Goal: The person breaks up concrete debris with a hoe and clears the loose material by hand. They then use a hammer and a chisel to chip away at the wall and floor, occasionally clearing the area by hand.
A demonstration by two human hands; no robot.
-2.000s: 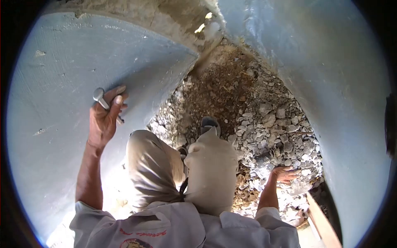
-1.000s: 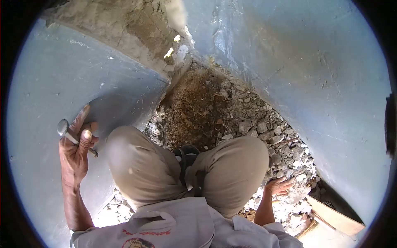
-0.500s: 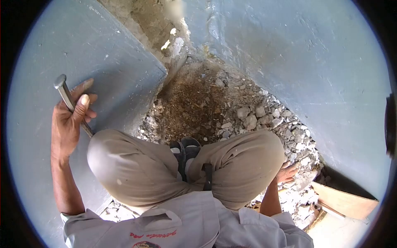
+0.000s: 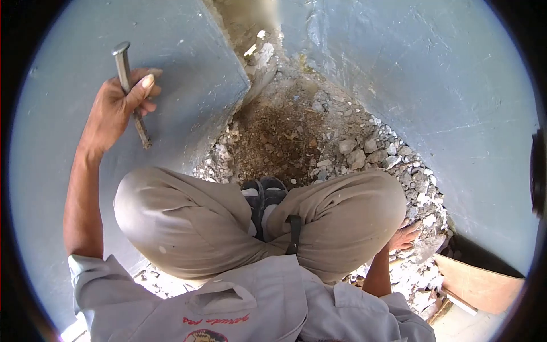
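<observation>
My left hand (image 4: 118,108) is raised at the left over the blue-grey surface, its fingers wrapped round a metal chisel (image 4: 124,71). The flat, wide head of the chisel points up and its tip points down toward my knee. Beyond my other knee, my right hand (image 4: 403,236) rests low on the rubble (image 4: 373,154) with its fingers spread, partly hidden by the trouser leg. Between my knees and the wall corner lies a patch of brown, broken ground (image 4: 273,134).
Blue-grey surfaces stand at the left (image 4: 188,74) and right (image 4: 456,108), meeting the rubble at their edges. A curved brown board (image 4: 478,285) lies at the lower right. My crossed legs (image 4: 188,222) and dark shoes (image 4: 263,199) fill the lower middle.
My left hand has moved up and to the right with the chisel, whose tip now shows clear of my knee. My right hand stays on the rubble.
</observation>
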